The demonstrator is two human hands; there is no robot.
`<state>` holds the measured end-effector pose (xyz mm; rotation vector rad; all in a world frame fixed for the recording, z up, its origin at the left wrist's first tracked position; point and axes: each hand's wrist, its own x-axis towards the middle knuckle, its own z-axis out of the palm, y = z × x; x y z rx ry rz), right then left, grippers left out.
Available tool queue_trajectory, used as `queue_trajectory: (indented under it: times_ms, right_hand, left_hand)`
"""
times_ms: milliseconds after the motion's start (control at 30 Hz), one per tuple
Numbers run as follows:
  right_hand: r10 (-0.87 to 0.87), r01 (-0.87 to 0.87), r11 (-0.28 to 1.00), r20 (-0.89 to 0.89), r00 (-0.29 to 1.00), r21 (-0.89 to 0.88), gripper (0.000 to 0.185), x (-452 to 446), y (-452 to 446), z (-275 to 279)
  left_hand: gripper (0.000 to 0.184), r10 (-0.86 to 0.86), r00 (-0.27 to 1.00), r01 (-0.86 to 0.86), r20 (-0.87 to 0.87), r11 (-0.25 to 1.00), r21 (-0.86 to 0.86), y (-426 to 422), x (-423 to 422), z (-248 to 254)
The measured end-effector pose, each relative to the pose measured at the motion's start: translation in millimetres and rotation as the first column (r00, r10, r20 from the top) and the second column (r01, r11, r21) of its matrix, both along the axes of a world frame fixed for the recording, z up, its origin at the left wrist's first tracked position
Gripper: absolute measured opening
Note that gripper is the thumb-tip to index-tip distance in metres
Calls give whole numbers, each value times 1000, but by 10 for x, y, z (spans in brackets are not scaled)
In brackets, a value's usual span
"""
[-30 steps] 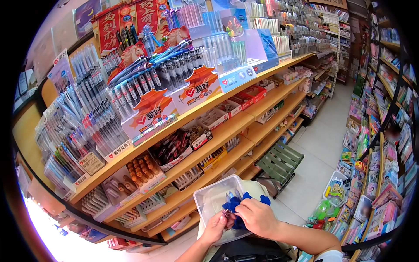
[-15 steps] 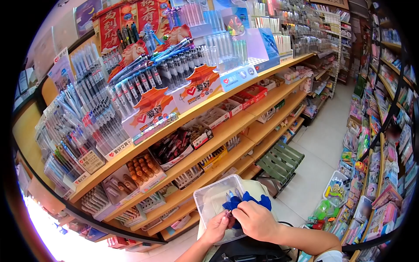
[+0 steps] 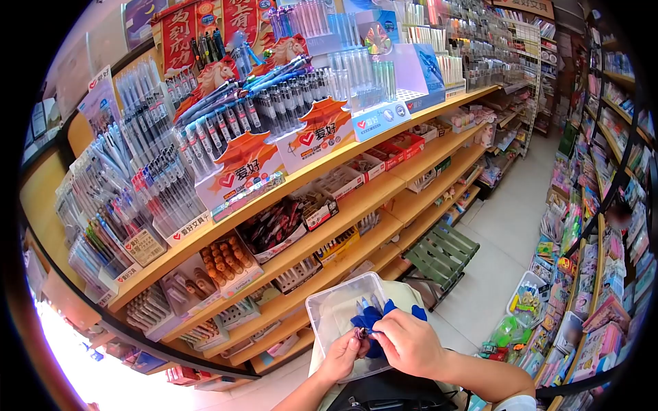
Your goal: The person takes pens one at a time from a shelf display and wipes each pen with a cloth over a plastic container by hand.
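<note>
Over my lap, my left hand (image 3: 343, 356) pinches a small dark, shiny item (image 3: 360, 333) whose kind I cannot make out. My right hand (image 3: 410, 342) is closed on a deep blue cloth (image 3: 368, 318), its fingers close against the left fingertips. Part of the cloth sticks out beyond the right hand. Beneath both hands is a clear plastic box (image 3: 317, 318), and several pens (image 3: 371, 301) stick up behind the cloth. The hands and cloth hide much of the box's inside.
Tiered wooden shelves (image 3: 288, 188) full of pens run along the left. A green folding stool (image 3: 442, 255) stands on the tiled floor (image 3: 504, 222). Racks of packaged goods (image 3: 596, 288) line the right side. A black bag (image 3: 391, 394) lies at my lap.
The view has shifted slightly. My right hand has moved a little, still on the blue cloth, and the dark item shows more clearly between the hands. My left hand keeps its pinch.
</note>
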<state>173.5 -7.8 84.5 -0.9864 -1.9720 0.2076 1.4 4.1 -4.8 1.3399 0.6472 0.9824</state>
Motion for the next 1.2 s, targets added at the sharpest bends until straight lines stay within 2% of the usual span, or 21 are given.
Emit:
queue_trajectory:
  times_ms: [100,200,400,600,700,800,900,1000,1200]
  right_hand:
    - [28,-28,1000,10,1000,3,14,-27,-5,-19]
    - [12,-14,1000,73,997,27,14,-58,20,-40]
    - [-14,3,999,236,972,49,13,-39,8,-148]
    - [-49,49,999,195,980,2,14,31,0,-193]
    - [-13,7,999,130,991,53,14,28,-31,-117]
    - [4,-14,991,71,997,137,14,-56,-56,-71]
    - [-14,0,992,106,994,127,13,-81,-32,-135]
    - [-24,5,996,199,980,94,12,-47,-21,-248]
    - [-71,65,997,158,985,44,13,35,-49,-137]
  left_hand:
    - [41,-40,999,39,12,998,40,13,-22,-88]
    - [38,-4,1000,4,4,999,35,-20,36,69]
    - [34,-52,996,47,73,997,66,-2,10,-30]
    - [34,-81,987,77,135,996,34,27,-8,-65]
    - [33,-59,986,57,154,998,13,8,10,-29]
    - [33,-32,996,33,86,999,-9,-3,-4,-50]
    - [33,1,1000,-1,23,1000,13,-7,5,-49]
    - [34,-39,997,34,70,997,67,13,3,-68]
    - [35,-45,996,41,72,997,66,26,26,-13]
